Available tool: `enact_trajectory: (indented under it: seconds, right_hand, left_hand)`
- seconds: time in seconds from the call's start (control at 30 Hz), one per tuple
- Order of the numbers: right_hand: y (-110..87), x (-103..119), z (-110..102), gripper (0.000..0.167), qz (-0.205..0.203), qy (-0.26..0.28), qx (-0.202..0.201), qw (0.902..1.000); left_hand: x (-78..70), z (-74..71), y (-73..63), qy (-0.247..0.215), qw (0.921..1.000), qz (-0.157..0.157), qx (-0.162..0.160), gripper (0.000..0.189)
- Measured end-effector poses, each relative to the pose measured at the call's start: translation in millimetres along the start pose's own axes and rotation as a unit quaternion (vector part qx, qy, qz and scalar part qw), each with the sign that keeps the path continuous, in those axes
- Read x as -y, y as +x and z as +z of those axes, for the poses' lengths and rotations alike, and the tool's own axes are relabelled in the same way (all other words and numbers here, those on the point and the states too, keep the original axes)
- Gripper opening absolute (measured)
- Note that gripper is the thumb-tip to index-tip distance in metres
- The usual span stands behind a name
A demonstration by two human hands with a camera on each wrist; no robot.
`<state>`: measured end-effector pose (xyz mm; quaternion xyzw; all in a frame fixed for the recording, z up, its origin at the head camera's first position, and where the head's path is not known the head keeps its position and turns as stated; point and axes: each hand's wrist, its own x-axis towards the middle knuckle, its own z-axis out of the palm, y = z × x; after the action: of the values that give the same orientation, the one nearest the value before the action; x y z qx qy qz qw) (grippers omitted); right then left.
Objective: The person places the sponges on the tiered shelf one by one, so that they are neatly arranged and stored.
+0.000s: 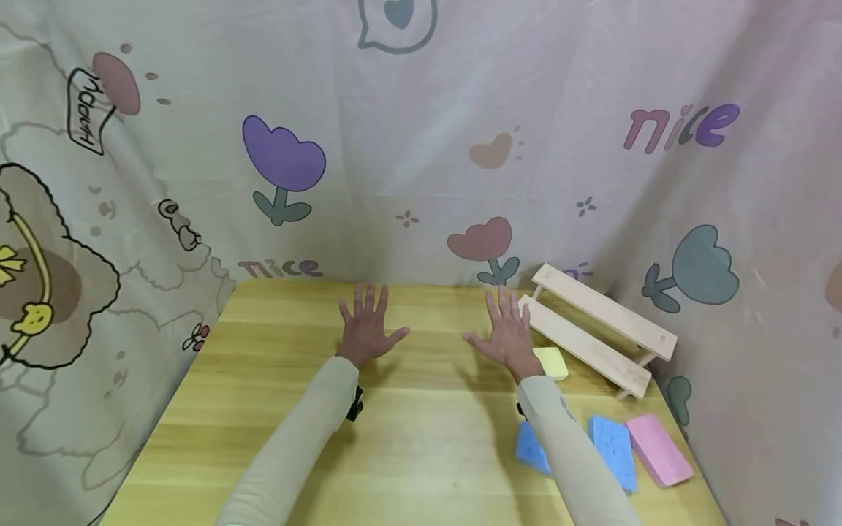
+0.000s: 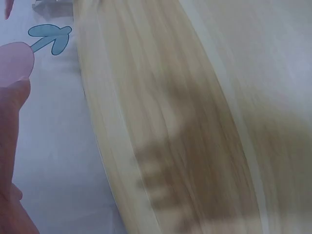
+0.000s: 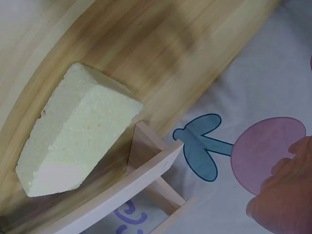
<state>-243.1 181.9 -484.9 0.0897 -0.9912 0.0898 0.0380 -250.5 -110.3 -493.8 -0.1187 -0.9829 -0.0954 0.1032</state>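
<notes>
Both hands reach forward over the wooden table, holding nothing. My left hand [image 1: 366, 332] has its fingers spread and pointing away from me, its shadow falling on the boards. Spread in the same way, my right hand [image 1: 506, 334] is just left of a two-step wooden rack [image 1: 592, 325]. A pale yellow sponge [image 1: 551, 363] lies beside the right wrist, partly behind it; in the right wrist view this sponge [image 3: 83, 131] appears as a thick block near the rack's end. Part of the left hand [image 2: 9, 146] shows at the left edge of the left wrist view.
A blue sponge [image 1: 531, 447] lies partly under the right forearm. To its right are another blue sponge [image 1: 613, 449] and a pink sponge [image 1: 660, 451], near the table's right edge. A printed cloth [image 1: 395, 131] hangs behind the table [image 1: 421, 453] and along its sides.
</notes>
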Motion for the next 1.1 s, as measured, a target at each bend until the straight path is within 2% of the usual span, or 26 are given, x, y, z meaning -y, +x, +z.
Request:
enact_trajectory:
  seconds: [0.2,0.37,0.6,0.7,0.83,1.1]
  right_hand:
    - [-3.3,-13,1,0.103,0.014,-0.002,0.007,0.9999]
    - [-6.9,-30,1,0.103,0.024,0.003,-0.002,0.9997]
    - [-13.7,-58,-3,0.103,0.044,0.022,-0.016,0.9987]
    - [-19.2,-70,-5,0.105,0.058,0.034,-0.017,0.9976]
    - [-27.9,-85,-6,0.106,0.074,0.038,-0.013,0.9964]
    - [-44.7,-110,-7,0.103,0.104,0.051,-0.002,0.9933]
  left_hand:
    - [-15.6,5.7,8.7,-0.027,0.9993,0.005,0.027,0.098]
    - [-28.2,13.9,21.2,-0.031,0.999,0.014,0.03,0.098]
    - [-46.1,21.3,39.8,-0.043,0.9982,0.038,0.017,0.097]
    - [-55.5,24.6,46.9,-0.052,0.9972,0.044,0.03,0.097]
    - [-68.6,28.6,55.0,-0.049,0.9963,0.047,0.053,0.098]
    - [-91.4,38.0,72.8,-0.028,0.9961,0.06,0.059,0.097]
